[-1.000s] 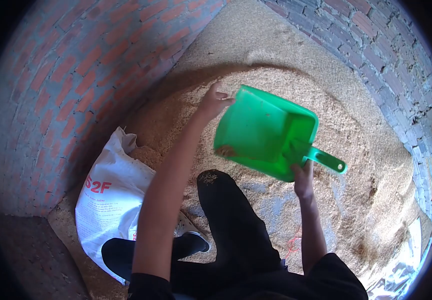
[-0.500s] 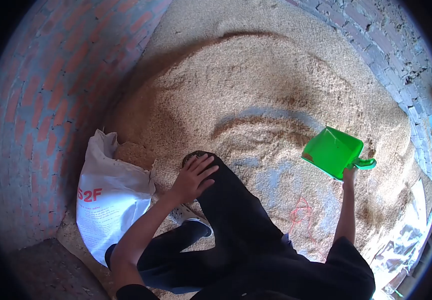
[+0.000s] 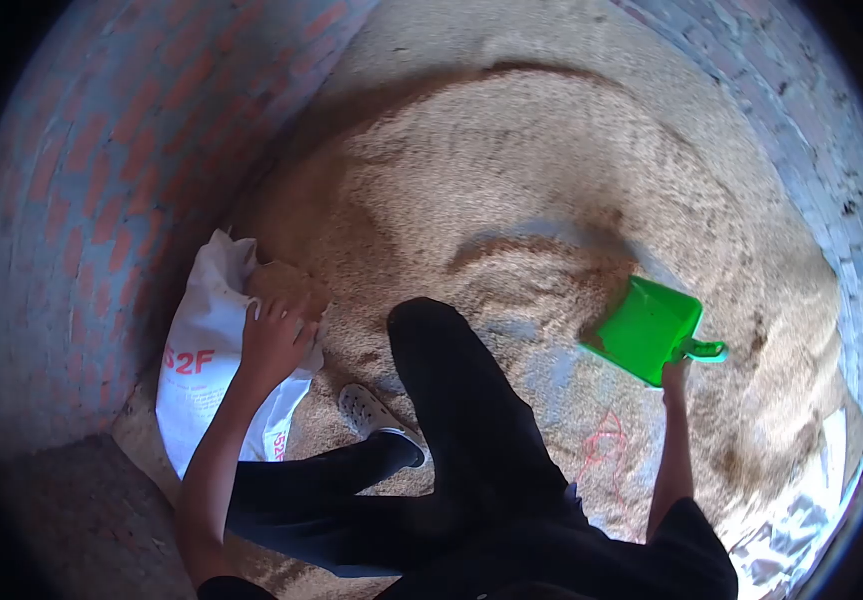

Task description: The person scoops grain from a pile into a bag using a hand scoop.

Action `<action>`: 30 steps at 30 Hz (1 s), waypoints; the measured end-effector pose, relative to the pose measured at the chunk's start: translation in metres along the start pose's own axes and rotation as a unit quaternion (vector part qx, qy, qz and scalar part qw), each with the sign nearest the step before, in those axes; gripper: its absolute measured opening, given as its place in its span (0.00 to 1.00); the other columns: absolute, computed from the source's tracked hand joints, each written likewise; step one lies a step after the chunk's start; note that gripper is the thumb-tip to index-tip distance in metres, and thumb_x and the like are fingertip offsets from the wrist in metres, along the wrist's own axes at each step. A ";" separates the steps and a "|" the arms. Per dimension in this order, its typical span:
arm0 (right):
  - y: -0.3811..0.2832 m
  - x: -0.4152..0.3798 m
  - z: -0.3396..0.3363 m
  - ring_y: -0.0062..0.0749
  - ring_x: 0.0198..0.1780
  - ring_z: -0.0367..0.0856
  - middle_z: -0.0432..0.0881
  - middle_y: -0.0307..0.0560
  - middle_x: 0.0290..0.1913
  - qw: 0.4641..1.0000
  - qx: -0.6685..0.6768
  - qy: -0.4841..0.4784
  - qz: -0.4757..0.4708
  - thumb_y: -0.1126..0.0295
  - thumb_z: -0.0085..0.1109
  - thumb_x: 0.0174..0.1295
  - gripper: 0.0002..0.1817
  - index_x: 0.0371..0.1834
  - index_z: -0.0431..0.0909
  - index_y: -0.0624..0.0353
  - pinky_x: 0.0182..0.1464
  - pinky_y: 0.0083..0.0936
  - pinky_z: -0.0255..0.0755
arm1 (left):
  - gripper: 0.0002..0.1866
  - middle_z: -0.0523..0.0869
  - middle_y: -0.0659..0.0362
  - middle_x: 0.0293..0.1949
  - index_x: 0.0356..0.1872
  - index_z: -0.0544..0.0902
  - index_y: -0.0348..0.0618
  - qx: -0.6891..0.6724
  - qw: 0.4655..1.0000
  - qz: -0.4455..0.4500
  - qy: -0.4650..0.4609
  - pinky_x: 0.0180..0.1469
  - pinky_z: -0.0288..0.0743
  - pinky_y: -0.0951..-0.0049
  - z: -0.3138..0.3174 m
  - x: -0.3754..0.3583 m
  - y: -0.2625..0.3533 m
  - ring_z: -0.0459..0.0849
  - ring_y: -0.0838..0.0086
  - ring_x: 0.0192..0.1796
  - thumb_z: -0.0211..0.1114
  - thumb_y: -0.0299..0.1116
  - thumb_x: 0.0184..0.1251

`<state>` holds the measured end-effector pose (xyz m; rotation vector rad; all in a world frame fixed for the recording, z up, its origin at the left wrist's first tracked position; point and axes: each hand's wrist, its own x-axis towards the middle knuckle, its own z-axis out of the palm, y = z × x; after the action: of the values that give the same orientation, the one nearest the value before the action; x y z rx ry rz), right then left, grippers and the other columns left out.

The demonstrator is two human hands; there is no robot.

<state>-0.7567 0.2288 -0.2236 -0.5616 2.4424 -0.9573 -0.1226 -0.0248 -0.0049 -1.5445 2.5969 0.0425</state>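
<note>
My right hand (image 3: 676, 376) is closed around the green plastic dustpan (image 3: 652, 325) beside its looped handle. The pan's front edge lies at the loose tan, grain-like heap (image 3: 542, 150), with some of the material on its left side. At the mouth of a white sack (image 3: 197, 320) with red "52F" print, my left hand (image 3: 277, 340) rests over the near rim, fingers spread. Tan material fills the sack's opening just beyond my fingertips.
A brick wall (image 3: 102, 200) rises on the left, another wall (image 3: 782, 130) on the right. My foot in a pale clog (image 3: 367, 412) stands beside the sack. Red string (image 3: 607, 445) lies on the floor, and shiny sheeting (image 3: 802, 530) at lower right.
My left hand has moved from my knee leftward to the sack's rim. The dustpan in my right hand has shifted slightly left and down toward the material.
</note>
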 end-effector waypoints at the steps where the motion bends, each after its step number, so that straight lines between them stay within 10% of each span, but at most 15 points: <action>1: -0.017 -0.013 0.024 0.47 0.51 0.71 0.71 0.61 0.52 0.999 -0.026 0.006 -0.024 0.73 0.47 0.53 0.31 0.62 0.52 0.64 0.50 0.35 0.65 | 0.21 0.77 0.51 0.47 0.51 0.75 0.42 -0.005 1.000 -0.010 0.002 0.56 0.61 0.56 -0.014 -0.008 -0.001 0.72 0.59 0.54 0.57 0.42 0.60; 6: -0.049 -0.050 0.191 0.59 0.49 0.70 0.72 0.66 0.48 0.992 -0.026 -0.092 -0.080 0.68 0.47 0.56 0.25 0.58 0.58 0.64 0.49 0.45 0.64 | 0.20 0.77 0.52 0.48 0.52 0.75 0.45 -0.074 0.989 -0.116 0.050 0.54 0.65 0.62 -0.052 -0.030 -0.009 0.74 0.60 0.53 0.58 0.41 0.60; 7: -0.071 -0.059 0.236 0.46 0.51 0.70 0.72 0.58 0.48 0.988 -0.057 -0.091 -0.109 0.71 0.46 0.54 0.24 0.56 0.63 0.65 0.52 0.38 0.63 | 0.20 0.77 0.52 0.48 0.52 0.75 0.45 -0.070 0.987 -0.134 0.053 0.54 0.65 0.62 -0.052 -0.031 -0.015 0.74 0.60 0.53 0.58 0.41 0.60; 13: -0.268 -0.154 0.409 0.61 0.48 0.73 0.75 0.64 0.45 0.961 -0.013 -0.225 -0.164 0.71 0.45 0.53 0.21 0.52 0.65 0.64 0.46 0.49 0.66 | 0.17 0.78 0.53 0.46 0.47 0.76 0.44 -0.080 0.953 -0.222 0.189 0.49 0.69 0.61 -0.071 -0.019 -0.038 0.75 0.60 0.50 0.59 0.41 0.60; 24: -0.257 -0.111 0.445 0.46 0.47 0.77 0.75 0.61 0.46 0.920 0.147 -0.335 -0.140 0.78 0.47 0.46 0.25 0.52 0.65 0.68 0.46 0.39 0.71 | 0.14 0.70 0.52 0.46 0.35 0.83 0.45 0.059 0.957 -0.231 0.163 0.38 0.71 0.61 -0.010 0.033 -0.064 0.71 0.60 0.46 0.64 0.43 0.54; 30: -0.292 -0.133 0.425 0.44 0.46 0.78 0.78 0.56 0.41 0.934 0.137 -0.295 -0.147 0.77 0.48 0.45 0.22 0.48 0.70 0.67 0.45 0.40 0.72 | 0.11 0.66 0.55 0.47 0.29 0.82 0.37 0.186 0.886 -0.414 0.093 0.35 0.72 0.65 0.012 0.045 -0.087 0.64 0.62 0.52 0.67 0.34 0.47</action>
<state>-0.3578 -0.1221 -0.2601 -0.9691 1.6889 -1.0368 -0.0664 -0.1054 -0.0189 -2.3940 1.6735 -0.6578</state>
